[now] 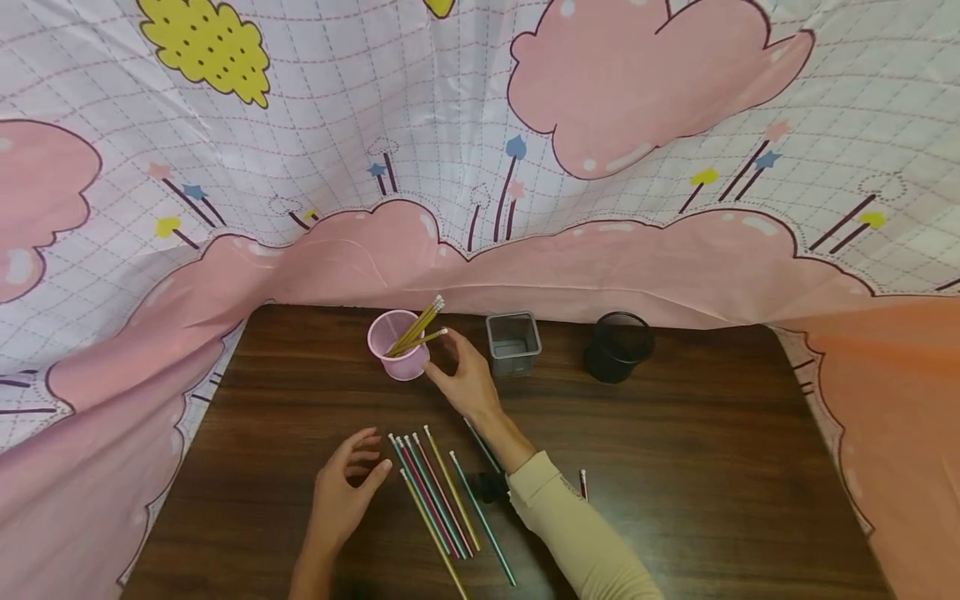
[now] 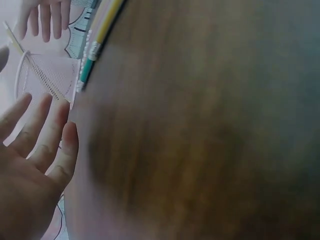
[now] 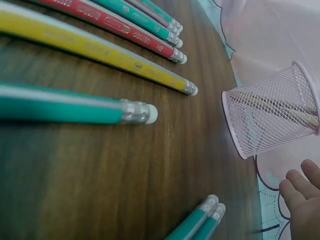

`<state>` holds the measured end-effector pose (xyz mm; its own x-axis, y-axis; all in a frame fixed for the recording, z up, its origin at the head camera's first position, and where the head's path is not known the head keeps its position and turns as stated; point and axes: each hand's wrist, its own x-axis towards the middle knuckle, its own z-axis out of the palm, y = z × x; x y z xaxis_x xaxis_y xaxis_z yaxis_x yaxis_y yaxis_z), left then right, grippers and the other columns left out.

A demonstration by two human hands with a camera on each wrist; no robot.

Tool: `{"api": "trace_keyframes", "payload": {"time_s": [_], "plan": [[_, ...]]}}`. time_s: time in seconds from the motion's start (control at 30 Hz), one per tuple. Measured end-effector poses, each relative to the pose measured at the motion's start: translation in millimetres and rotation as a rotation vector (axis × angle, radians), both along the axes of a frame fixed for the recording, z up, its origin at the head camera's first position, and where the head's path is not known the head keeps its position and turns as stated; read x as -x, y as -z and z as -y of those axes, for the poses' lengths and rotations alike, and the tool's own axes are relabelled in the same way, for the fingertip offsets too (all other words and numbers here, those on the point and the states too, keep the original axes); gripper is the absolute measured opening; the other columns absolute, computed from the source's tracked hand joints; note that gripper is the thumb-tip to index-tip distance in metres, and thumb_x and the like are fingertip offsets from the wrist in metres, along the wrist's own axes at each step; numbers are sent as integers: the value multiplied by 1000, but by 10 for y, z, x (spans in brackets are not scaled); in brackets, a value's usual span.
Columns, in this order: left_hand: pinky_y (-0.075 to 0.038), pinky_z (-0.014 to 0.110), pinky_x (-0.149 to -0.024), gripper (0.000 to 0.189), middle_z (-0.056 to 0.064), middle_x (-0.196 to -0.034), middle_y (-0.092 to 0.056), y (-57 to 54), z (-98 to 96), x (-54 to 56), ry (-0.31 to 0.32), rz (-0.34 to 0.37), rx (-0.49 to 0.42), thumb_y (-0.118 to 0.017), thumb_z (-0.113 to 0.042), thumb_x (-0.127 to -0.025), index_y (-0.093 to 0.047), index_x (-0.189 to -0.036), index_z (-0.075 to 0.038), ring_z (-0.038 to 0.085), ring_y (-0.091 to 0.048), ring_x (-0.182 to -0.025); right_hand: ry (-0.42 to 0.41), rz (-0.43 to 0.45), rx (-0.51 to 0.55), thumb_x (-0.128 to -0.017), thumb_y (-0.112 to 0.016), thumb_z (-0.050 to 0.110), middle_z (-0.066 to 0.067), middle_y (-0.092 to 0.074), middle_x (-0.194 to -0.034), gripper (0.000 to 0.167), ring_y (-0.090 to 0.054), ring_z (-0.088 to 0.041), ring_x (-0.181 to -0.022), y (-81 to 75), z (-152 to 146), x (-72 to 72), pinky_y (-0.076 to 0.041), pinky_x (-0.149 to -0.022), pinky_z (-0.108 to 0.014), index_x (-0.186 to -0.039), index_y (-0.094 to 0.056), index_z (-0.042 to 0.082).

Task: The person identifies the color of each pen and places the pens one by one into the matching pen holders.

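My right hand (image 1: 467, 379) is beside the pink mesh cup (image 1: 405, 367), fingers apart and holding nothing. Several yellow pencils (image 1: 422, 325) lean in that cup, one tilted lower with its eraser end close to my index finger. In the right wrist view, my relaxed right hand (image 3: 302, 197) shows at the lower right edge, near the mesh cup (image 3: 272, 110). My left hand (image 1: 341, 492) hovers left of a row of loose pencils (image 1: 435, 500), its fingers loosely bent. The left wrist view shows its fingers (image 2: 47, 130) spread with nothing between them.
A grey square mesh holder (image 1: 513, 358) and a black round mesh cup (image 1: 613, 362) stand along the back. Green pencils (image 1: 483, 521) lie right of the row, and one pencil end (image 1: 583, 483) shows beyond my right sleeve. A patterned cloth (image 1: 465, 275) hangs behind the table.
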<state>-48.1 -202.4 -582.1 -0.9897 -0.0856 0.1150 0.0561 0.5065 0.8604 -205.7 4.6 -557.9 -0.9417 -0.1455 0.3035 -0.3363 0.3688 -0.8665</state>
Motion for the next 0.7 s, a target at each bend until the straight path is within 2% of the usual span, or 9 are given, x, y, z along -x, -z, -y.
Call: {"api": "trace_keyframes", "payload": {"time_s": [0.23,0.4,0.57,0.7], "plan": [[-55,40,-83,41,-10,-119,-65,35,5,11,116,-7,117,-86,-21,-79,-71,-117,-20,13,-62,-105,-51,15,32,-86,-79,28,-10,-56,-140,70,-56,-26,-125,-21,65,135,-48,-103,-38,-146,-47,10],[-49,46,-93,30,-11,-113,-66,84,49,73,226,-64,200,-90,-21,-73,-76,-98,-26,14,-59,-109,-62,8,61,-84,-81,30,-7,-57,-138,70,-54,-20,-127,-68,115,179,-47,-104,-39,-144,-50,11],[-51,39,-86,23,-13,-108,-65,105,92,150,313,-98,286,-91,-25,-71,-77,-88,-31,7,-54,-103,-85,14,107,-83,-83,27,-6,-57,-138,68,-54,-18,-126,-79,170,192,-47,-104,-42,-142,-53,11],[-50,37,-87,22,-16,-103,-64,103,118,190,361,-106,341,-91,-28,-69,-77,-85,-33,4,-52,-99,-96,56,115,-83,-82,28,-3,-56,-139,67,-54,-17,-123,-65,207,188,-47,-102,-45,-142,-53,15]]}}
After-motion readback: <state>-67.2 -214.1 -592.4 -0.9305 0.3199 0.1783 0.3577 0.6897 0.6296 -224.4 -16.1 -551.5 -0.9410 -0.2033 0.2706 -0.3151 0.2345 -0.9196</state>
